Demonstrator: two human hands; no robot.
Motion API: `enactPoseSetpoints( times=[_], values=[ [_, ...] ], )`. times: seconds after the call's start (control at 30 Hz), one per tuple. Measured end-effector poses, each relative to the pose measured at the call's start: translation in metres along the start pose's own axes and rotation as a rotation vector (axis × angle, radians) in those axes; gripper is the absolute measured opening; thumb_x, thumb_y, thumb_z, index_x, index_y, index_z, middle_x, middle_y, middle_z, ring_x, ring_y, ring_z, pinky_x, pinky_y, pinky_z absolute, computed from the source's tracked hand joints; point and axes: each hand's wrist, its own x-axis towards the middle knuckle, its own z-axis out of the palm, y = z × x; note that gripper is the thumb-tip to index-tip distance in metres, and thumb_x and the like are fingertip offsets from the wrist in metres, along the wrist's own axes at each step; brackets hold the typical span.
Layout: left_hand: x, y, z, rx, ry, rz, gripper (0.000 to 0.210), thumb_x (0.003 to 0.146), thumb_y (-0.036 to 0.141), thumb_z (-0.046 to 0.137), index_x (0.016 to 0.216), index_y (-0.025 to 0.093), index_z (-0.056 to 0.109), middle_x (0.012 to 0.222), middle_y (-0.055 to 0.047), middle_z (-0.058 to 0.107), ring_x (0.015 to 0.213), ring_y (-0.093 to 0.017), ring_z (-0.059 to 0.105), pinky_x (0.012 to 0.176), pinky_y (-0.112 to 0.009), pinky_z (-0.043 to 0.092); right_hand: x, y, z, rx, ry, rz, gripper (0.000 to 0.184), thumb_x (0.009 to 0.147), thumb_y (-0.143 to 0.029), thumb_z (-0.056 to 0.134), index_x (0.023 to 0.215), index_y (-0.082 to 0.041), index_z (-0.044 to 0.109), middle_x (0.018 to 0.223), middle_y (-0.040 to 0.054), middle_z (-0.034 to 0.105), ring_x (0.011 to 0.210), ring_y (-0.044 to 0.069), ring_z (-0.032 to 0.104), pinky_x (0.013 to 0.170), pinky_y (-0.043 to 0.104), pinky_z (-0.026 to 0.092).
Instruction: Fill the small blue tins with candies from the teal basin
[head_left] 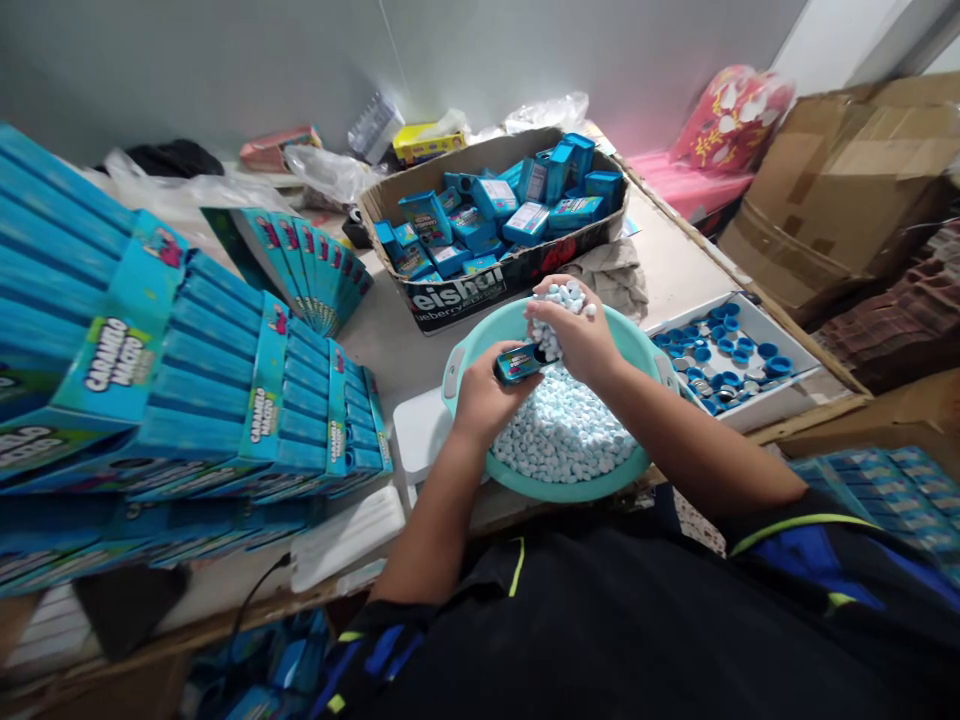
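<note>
My left hand is closed around a small blue candy container, tilted with its mouth toward the right. In my right hand is a heap of small pale blue and white candies, some of them at the container's mouth. Both hands are over a turquoise basin, which holds many more of the same candies. The inside of the container is mostly hidden from me.
Behind the basin stands a cardboard box of blue containers. A white tray with blue caps lies to the right. Tall stacks of blue display boxes crowd the left. Large cartons stand at the right.
</note>
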Motion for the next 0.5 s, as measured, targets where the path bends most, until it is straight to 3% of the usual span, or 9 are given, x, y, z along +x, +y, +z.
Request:
enactPoseSetpoints(
  times=[0.3,0.5],
  values=[
    [0.0010,0.0033,0.0016,0.047,-0.074,-0.100,0.047,0.074,0.039,0.086,0.116,0.023,0.071,0.100,-0.003,0.076,0.090,-0.022,0.071,0.085,-0.037,0.057,-0.0054,0.0043,-0.0059,0.004,-0.016,-0.006,0.041,0.070,-0.046,0.085,0.086,-0.024,0.054,0.075,-0.0033,0.059,0.065,0.014,0.060,0.062,0.030,0.052],
    [0.0006,0.0054,0.0011,0.130,-0.071,-0.067,0.048,0.076,0.038,0.085,0.118,0.020,0.069,0.103,-0.005,0.076,0.093,-0.024,0.071,0.088,-0.039,0.056,-0.0071,0.0047,-0.0087,-0.057,-0.060,-0.003,0.045,0.068,-0.053,0.088,0.080,-0.023,0.056,0.080,-0.0005,0.064,0.074,0.016,0.063,0.068,0.031,0.054]
  ],
)
